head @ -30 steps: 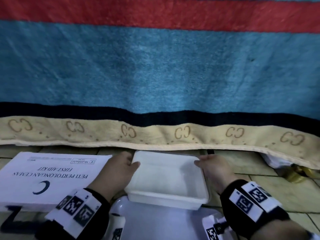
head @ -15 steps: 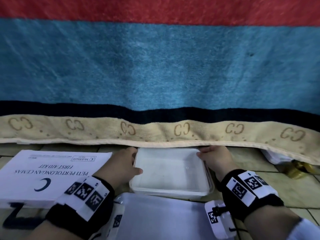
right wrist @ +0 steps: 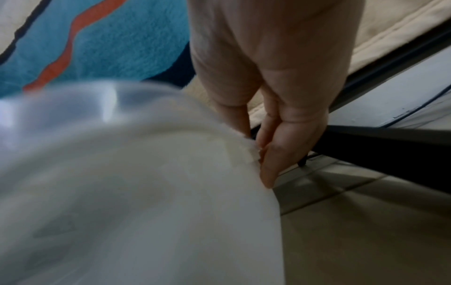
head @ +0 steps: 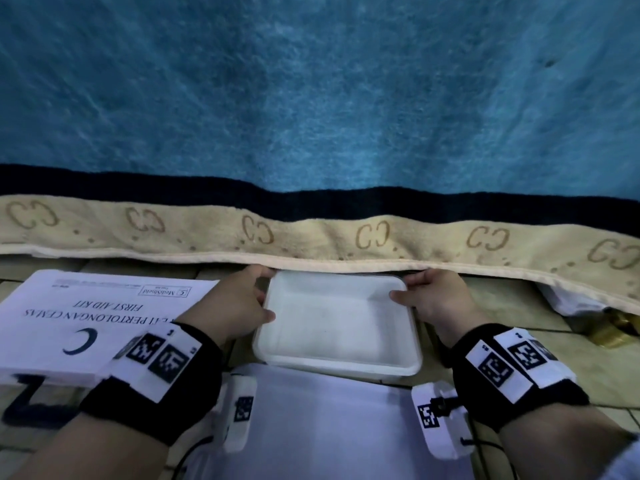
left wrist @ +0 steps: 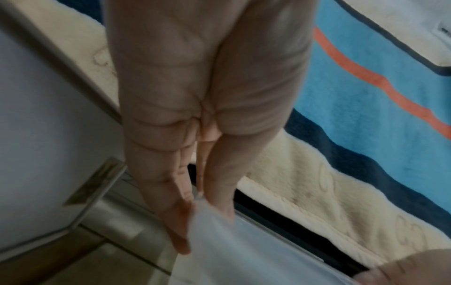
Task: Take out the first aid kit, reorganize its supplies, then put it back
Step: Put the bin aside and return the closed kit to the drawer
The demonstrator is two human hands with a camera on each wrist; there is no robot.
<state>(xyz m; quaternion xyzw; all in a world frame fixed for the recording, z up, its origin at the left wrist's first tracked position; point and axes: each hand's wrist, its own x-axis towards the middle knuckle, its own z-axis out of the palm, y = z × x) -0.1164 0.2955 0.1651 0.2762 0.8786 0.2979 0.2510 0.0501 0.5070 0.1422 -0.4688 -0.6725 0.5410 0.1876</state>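
Note:
A white plastic container (head: pixel 336 323) with a shallow recessed top sits on the tiled floor, its far edge at the hanging blanket's beige hem (head: pixel 311 244). My left hand (head: pixel 239 303) grips its left rim, thumb on top. My right hand (head: pixel 436 299) grips its right rim the same way. In the left wrist view my fingers (left wrist: pixel 175 212) run down along the container's (left wrist: pixel 244 250) corner. The right wrist view shows fingertips (right wrist: pixel 268 169) at the blurred white container (right wrist: pixel 146 192). The white first aid kit box (head: pixel 69 317), printed "FIRST AID KIT", lies flat to the left.
A blue blanket (head: pixel 311 98) with a dark band hangs over the bed edge ahead, with a dark gap beneath it. A pale flat panel (head: pixel 329 427) lies just in front of me. A gold object (head: pixel 613 327) and a white bundle (head: pixel 568 303) sit at the right.
Both hands have carried the white container forward and down, away from me, until its far edge reaches the blanket's hem. The first aid kit box has not moved.

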